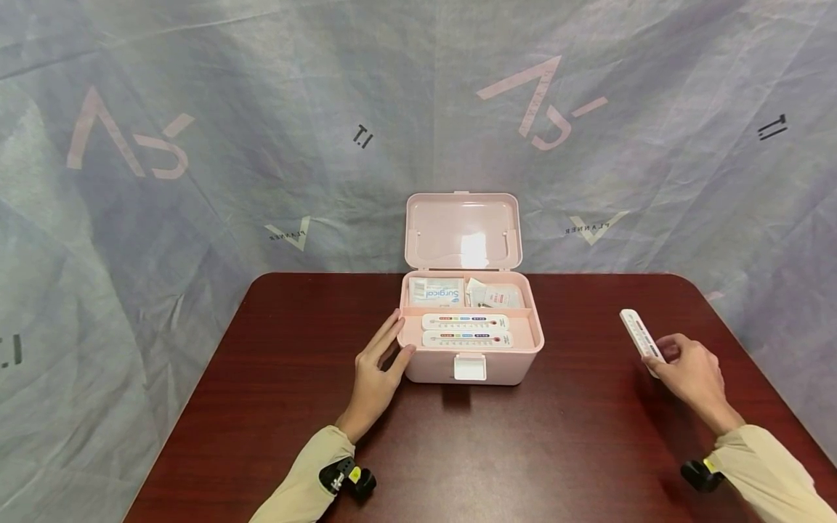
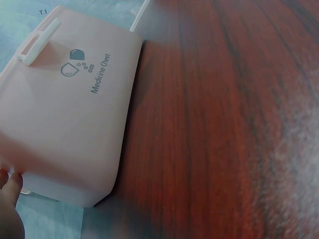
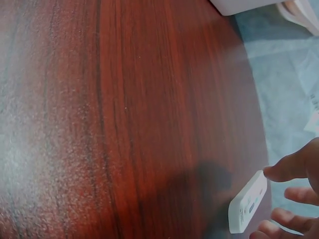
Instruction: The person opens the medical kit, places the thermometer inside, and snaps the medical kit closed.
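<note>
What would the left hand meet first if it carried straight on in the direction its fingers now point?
Going by the head view, the left hand already rests with straight fingers against the left wall of the pink medicine chest. Pushing straight on, it would most likely just slide along that wall; beyond it, only table shows.

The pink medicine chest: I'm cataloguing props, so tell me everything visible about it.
The medicine chest is glossy pink plastic with rounded corners and a white front latch. It stands mid-table, its hinged lid upright. "Medicine Chest" and a logo are printed on the front. A back section holds paper packets, and a front tray two white thermometers. The left hand rests straight-fingered against its left side.
</note>
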Motion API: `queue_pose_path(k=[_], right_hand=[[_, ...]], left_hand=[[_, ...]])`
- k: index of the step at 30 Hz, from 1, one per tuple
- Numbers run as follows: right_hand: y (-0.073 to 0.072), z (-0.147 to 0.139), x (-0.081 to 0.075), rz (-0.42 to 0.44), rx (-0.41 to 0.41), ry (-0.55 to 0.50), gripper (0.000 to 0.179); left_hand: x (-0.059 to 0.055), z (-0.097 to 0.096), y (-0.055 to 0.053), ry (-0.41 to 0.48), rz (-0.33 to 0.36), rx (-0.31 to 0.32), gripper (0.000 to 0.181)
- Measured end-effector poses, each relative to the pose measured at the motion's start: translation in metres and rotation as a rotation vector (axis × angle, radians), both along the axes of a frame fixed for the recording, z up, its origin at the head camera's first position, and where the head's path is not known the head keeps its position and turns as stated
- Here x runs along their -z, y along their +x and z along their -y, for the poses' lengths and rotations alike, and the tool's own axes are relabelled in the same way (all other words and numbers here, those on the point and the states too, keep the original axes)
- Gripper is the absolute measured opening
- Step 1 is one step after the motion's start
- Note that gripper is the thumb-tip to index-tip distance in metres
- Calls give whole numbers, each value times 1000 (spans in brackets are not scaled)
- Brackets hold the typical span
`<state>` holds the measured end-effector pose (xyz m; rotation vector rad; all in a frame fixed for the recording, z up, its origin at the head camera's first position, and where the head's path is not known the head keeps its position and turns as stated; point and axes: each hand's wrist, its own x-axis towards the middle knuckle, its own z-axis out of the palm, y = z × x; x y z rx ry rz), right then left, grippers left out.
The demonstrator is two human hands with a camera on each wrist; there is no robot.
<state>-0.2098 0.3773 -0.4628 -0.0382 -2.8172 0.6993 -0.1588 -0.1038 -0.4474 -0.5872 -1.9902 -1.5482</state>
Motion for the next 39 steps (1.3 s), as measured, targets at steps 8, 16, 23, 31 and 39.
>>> queue_pose_path(k=[8,16,23,31,39], right_hand=[[2,-3,5,42,24,9,47],[3,-4,10,57,44,2,46],[3,-6,17,62,59,-1,45],[1,-9,24,69,109,-20,42],[0,-8,26,-11,98,-39,34]], left_hand=[[-1,0,0,4,-3,7,45],[-1,0,0,6,9,3,45],[0,1,-1,3,7,3,46],[0,0,-1,3,5,1,45],[1,0,-2,0,8,0,46]])
